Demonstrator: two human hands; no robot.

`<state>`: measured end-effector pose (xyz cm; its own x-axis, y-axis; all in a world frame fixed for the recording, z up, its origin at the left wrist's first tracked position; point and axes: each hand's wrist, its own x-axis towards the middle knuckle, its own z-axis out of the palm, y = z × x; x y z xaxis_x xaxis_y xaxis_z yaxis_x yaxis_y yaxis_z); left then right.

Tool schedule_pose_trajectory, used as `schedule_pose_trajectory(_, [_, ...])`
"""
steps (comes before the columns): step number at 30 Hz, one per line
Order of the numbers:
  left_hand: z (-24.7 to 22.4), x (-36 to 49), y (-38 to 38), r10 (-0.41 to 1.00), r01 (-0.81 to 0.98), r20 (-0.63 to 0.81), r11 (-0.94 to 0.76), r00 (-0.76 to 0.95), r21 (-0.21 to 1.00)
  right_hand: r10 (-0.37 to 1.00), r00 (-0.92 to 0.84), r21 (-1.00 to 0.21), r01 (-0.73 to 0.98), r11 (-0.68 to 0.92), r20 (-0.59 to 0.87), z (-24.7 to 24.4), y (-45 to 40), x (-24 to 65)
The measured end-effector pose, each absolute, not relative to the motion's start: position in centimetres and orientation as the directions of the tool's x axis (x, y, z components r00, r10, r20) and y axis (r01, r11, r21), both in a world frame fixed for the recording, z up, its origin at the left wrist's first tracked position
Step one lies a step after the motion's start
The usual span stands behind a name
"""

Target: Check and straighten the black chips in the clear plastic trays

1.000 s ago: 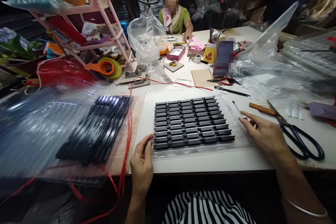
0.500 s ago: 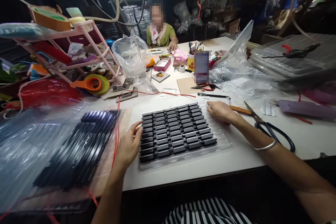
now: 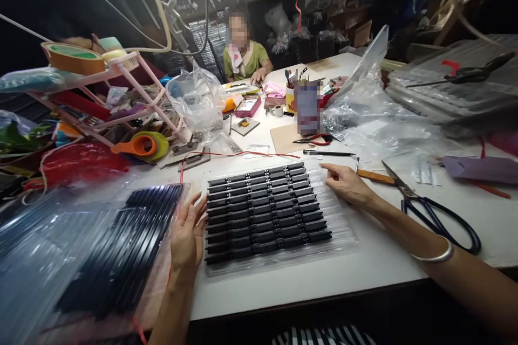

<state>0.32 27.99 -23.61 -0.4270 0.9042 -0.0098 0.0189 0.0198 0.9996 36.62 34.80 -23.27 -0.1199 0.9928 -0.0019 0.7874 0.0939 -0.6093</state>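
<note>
A clear plastic tray [image 3: 342, 226] lies on the white table, with rows of black ridged strips [image 3: 263, 210] across it. My left hand [image 3: 189, 232] is beside the tray's left edge, its fingers apart and nothing held. At the tray's upper right edge, my right hand [image 3: 343, 183] has its fingers stretched out and holds nothing. Whether its fingertips touch the plastic is hard to tell. Left of my left hand lies a stack of long black strips [image 3: 121, 253] in clear trays.
Scissors [image 3: 437, 218] and an orange-handled tool [image 3: 374, 175] lie at the right. Pliers [image 3: 313, 140], a pen cup [image 3: 290, 99] and plastic bags [image 3: 198, 99] stand behind. A pink rack [image 3: 149, 86] is at the left. A person [image 3: 245, 59] sits opposite.
The rows of black strips look shifted slightly left and are spaced more evenly. My left hand has opened away from the tray's edge. The view has shifted a little.
</note>
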Motion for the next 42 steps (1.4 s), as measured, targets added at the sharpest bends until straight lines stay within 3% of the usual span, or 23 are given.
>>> schedule_pose_trajectory(4, [-22.6, 1.0, 27.6, 0.876, -0.183, -0.019, -0.080, -0.483, 0.980, 0.988, -0.093, -0.793, 0.589, 0.157, 0.126, -22.8, 34.2, 36.8])
schedule_pose_trajectory(7, [-22.0, 1.7, 27.4, 0.852, -0.213, 0.028, -0.163, -0.523, 0.963, 0.979, -0.030, -0.886, 0.422, 0.194, 0.200, -22.5, 33.8, 36.8])
schedule_pose_trajectory(12, [-22.1, 2.1, 27.4, 0.851, -0.221, 0.062, -0.205, -0.522, 0.954, 0.995, -0.018, -0.980, 0.172, 0.098, 0.096, -22.4, 33.5, 36.8])
schedule_pose_trajectory(17, [-22.6, 1.6, 27.5, 0.855, -0.224, 0.045, -0.185, -0.516, 0.957, 0.997, 0.006, -0.994, 0.084, 0.073, 0.074, -22.8, 33.6, 37.0])
schedule_pose_trajectory(33, [-22.0, 1.7, 27.6, 0.871, -0.292, 0.022, -0.188, -0.490, 0.938, 0.998, 0.059, -0.999, 0.034, 0.024, 0.026, -22.5, 33.9, 36.8])
schedule_pose_trajectory(42, [-22.2, 1.8, 27.5, 0.894, -0.337, -0.027, -0.140, -0.447, 0.931, 0.993, 0.100, -0.967, 0.253, 0.033, 0.060, -22.8, 34.2, 37.6])
